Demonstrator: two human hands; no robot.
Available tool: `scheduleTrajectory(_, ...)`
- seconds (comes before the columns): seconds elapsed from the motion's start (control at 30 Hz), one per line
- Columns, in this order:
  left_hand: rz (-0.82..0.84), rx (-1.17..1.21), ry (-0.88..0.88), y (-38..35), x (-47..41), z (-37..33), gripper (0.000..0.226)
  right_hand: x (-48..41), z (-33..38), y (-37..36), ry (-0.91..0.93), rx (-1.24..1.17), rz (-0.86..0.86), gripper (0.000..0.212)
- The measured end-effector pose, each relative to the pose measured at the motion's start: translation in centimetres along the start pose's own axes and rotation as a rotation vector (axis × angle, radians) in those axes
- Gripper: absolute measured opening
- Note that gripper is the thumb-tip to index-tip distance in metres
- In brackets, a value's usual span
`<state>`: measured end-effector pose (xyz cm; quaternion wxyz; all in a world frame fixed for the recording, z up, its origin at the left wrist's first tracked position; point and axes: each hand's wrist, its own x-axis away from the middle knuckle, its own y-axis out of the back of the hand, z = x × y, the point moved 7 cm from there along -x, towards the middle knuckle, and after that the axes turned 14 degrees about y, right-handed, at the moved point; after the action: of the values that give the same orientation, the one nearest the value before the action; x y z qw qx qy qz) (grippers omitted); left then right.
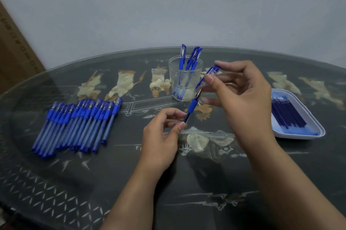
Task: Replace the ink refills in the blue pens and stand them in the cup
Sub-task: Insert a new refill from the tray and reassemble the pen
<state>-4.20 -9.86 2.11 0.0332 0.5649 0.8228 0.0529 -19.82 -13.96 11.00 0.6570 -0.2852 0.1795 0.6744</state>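
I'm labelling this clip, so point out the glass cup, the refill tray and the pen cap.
glass cup (174, 78): head view, its bare left wall.
refill tray (299, 137): head view, its white near rim.
pen cap (212, 70): head view, its blue top end.

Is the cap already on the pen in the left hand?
No, the right hand pinches the cap just above the bare tip of the pen, which the left hand holds.

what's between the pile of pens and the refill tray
In the head view, the left hand grips an uncapped pen there, and the right hand pinches its cap.
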Motion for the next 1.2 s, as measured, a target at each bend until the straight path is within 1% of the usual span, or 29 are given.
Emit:
scheduleTrajectory(0.17, -0.009, 0.010, -0.007, 0.1, 0.0, -0.1, 0.031, 0.4, -0.9, -1.0, 0.008, 0.132, 0.152, 0.021)
scheduleTrajectory(0.23, -0.014, 0.015, -0.006, 0.1, 0.0, -0.1, 0.031, 0.7, -1.0, -1.3, 0.034, 0.172, 0.178, 0.021)
scheduleTrajectory(0.33, -0.012, 0.022, -0.003, 0.2, 0.0, 0.0, 0.031, 0.9, -1.1, -1.5, 0.084, 0.210, 0.187, 0.021)
scheduleTrajectory(0.43, -0.016, 0.026, -0.005, 0.2, 0.0, 0.0, 0.031, 0.8, -1.3, -1.5, 0.115, 0.238, 0.195, 0.028)
scheduleTrajectory(0.6, -0.023, 0.027, -0.005, 0.2, -0.1, 0.1, 0.031, 0.9, -1.4, -1.6, 0.125, 0.253, 0.197, 0.025)
scheduleTrajectory(0.8, -0.037, 0.023, -0.008, 0.3, 0.0, 0.1, 0.033, 1.1, -1.8, -1.5, 0.115, 0.254, 0.189, 0.024)
scheduleTrajectory(1.03, -0.037, 0.034, -0.001, 0.3, 0.0, 0.1, 0.031, 1.5, -1.6, -1.8, 0.116, 0.280, 0.197, 0.018)
scheduleTrajectory(1.2, -0.033, 0.025, -0.013, 0.2, 0.0, -0.3, 0.025, 1.5, -1.9, -1.2, 0.031, 0.197, 0.176, 0.023)
